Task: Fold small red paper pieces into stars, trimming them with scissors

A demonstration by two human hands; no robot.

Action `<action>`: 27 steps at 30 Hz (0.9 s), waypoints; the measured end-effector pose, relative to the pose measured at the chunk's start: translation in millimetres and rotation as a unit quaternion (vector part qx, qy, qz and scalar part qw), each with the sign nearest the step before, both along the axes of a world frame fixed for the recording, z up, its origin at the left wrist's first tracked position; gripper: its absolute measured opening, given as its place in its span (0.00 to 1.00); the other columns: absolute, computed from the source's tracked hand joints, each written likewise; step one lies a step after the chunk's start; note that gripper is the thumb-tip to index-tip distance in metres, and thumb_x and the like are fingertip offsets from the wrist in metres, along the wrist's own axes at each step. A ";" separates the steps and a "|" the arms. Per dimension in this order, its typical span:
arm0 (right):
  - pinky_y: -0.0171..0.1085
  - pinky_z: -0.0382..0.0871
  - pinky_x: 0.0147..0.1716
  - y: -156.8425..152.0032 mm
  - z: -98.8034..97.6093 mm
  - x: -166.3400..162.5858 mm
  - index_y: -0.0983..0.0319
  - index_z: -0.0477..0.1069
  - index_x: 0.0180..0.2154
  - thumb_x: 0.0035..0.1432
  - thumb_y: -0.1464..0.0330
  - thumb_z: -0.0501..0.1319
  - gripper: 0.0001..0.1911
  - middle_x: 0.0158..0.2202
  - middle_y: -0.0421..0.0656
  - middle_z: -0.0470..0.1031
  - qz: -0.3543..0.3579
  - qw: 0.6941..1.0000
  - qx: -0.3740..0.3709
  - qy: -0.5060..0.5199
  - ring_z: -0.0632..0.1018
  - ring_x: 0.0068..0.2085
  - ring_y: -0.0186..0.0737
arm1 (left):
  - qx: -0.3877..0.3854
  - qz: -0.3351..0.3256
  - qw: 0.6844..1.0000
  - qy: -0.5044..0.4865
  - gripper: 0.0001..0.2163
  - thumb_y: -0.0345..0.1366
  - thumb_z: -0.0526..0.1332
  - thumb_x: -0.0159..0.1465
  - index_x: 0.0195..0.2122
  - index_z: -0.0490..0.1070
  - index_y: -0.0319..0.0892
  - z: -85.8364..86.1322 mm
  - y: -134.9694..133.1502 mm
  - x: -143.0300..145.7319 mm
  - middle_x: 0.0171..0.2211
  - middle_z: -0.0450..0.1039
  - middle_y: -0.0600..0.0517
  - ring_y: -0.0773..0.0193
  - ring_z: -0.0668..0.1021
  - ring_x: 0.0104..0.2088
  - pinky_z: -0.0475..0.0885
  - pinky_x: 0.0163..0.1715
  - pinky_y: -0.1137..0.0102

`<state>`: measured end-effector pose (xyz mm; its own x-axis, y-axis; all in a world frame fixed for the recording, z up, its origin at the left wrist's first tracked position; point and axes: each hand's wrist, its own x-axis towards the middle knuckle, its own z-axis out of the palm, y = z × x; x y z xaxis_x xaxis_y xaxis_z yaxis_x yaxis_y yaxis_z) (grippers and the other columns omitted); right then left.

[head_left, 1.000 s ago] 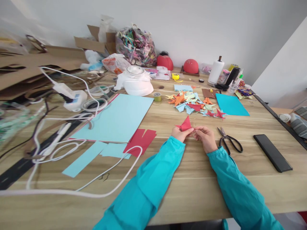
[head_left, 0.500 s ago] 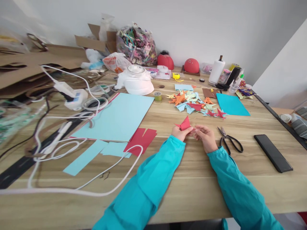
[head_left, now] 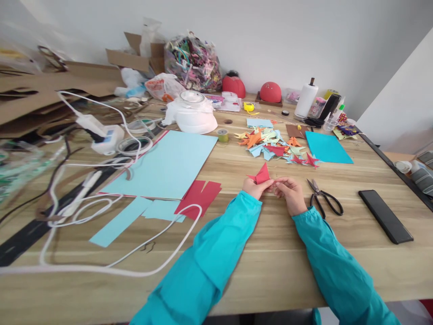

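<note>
A folded red paper crane [head_left: 261,174] is pinched in my left hand [head_left: 254,187], its pointed tip standing up above the thumb. My right hand [head_left: 288,192] meets the left fingertips at the crane's right side, thumb and fingers pressed together; what lies between them is hidden by the fingers. Just beyond both hands, a pile of folded paper cranes [head_left: 267,143] in orange, blue, green and red lies on the wooden table [head_left: 270,271]. Black-handled pliers or cutters [head_left: 323,198] rest to the right of my right hand.
Light blue sheets [head_left: 165,164], cut red strips [head_left: 199,198] and a looping white cable [head_left: 152,271] lie at left. A phone [head_left: 385,216] is at right. Farther back are a teal sheet [head_left: 329,147], a thread spool [head_left: 222,135], a white cap [head_left: 194,118] and a stuffed bag [head_left: 192,63].
Almost nothing differs. Both hands stay together at the red paper crane, with only a slight shift of the fingers and the view.
</note>
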<state>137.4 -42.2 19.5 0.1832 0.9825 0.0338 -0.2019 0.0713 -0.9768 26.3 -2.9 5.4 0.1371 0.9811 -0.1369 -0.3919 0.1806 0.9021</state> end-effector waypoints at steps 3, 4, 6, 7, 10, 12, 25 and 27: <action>0.31 0.60 0.18 -0.3 -1.0 0.4 0.62 0.70 0.28 0.41 0.66 0.64 0.09 0.19 0.38 0.73 0.001 1.000 0.003 0.000 0.69 0.18 0.30 | 0.008 0.008 1.000 0.005 0.13 0.38 0.70 0.36 0.19 0.73 0.34 -0.3 0.2 -0.6 0.16 0.72 0.51 0.66 0.73 0.18 0.71 0.22 0.70; 0.31 0.60 0.18 -0.3 -1.4 0.9 0.62 0.70 0.28 0.41 0.66 0.64 0.09 0.20 0.38 0.73 0.001 1.000 0.001 0.004 0.69 0.18 0.30 | 0.009 0.010 1.000 0.009 0.12 0.37 0.70 0.36 0.19 0.73 0.34 -0.2 0.1 -0.8 0.16 0.72 0.51 0.66 0.73 0.18 0.71 0.21 0.70; 0.31 0.61 0.18 -0.2 -1.7 2.2 0.62 0.71 0.29 0.41 0.67 0.64 0.10 0.21 0.38 0.73 0.003 1.000 -0.007 0.020 0.70 0.19 0.30 | 0.010 0.011 1.000 0.013 0.12 0.37 0.70 0.36 0.18 0.73 0.35 0.0 0.1 -0.9 0.16 0.72 0.51 0.66 0.73 0.18 0.70 0.21 0.70; 0.31 0.61 0.18 0.0 -1.5 2.8 0.62 0.71 0.30 0.41 0.67 0.64 0.10 0.22 0.39 0.74 0.003 0.999 -0.014 0.031 0.70 0.19 0.31 | 0.010 0.013 1.000 0.014 0.11 0.37 0.70 0.37 0.18 0.73 0.35 -0.3 0.1 -0.8 0.16 0.72 0.51 0.66 0.73 0.18 0.71 0.21 0.70; 0.31 0.61 0.17 0.6 -0.5 3.4 0.63 0.70 0.28 0.42 0.64 0.64 0.10 0.23 0.40 0.74 -0.001 0.998 -0.030 0.051 0.70 0.19 0.31 | 0.011 0.020 1.000 0.017 0.12 0.37 0.70 0.37 0.18 0.73 0.35 -2.6 1.1 -0.6 0.17 0.73 0.50 0.66 0.73 0.18 0.71 0.21 0.70; 0.31 0.60 0.16 1.0 0.0 2.5 0.63 0.69 0.25 0.43 0.62 0.63 0.10 0.22 0.40 0.74 -0.003 0.999 -0.033 0.043 0.70 0.18 0.30 | 0.013 0.022 0.999 0.025 0.12 0.37 0.70 0.36 0.18 0.73 0.35 -5.1 2.2 -0.8 0.17 0.73 0.50 0.66 0.73 0.18 0.71 0.22 0.69; 0.30 0.61 0.16 1.1 -1.5 0.8 0.64 0.70 0.22 0.45 0.59 0.63 0.14 0.18 0.40 0.71 0.017 0.999 -0.027 -0.042 0.68 0.17 0.29 | 0.070 0.032 0.994 0.073 0.11 0.37 0.69 0.39 0.20 0.73 0.35 -5.6 2.9 -2.9 0.18 0.73 0.51 0.66 0.73 0.20 0.71 0.24 0.70; 0.31 0.61 0.16 1.1 -1.9 0.7 0.64 0.70 0.22 0.45 0.58 0.62 0.14 0.18 0.40 0.71 0.017 0.998 -0.018 -0.059 0.68 0.17 0.30 | 0.074 0.031 0.994 0.078 0.11 0.37 0.69 0.39 0.19 0.73 0.35 -4.3 2.0 -3.1 0.18 0.73 0.51 0.66 0.73 0.20 0.71 0.24 0.70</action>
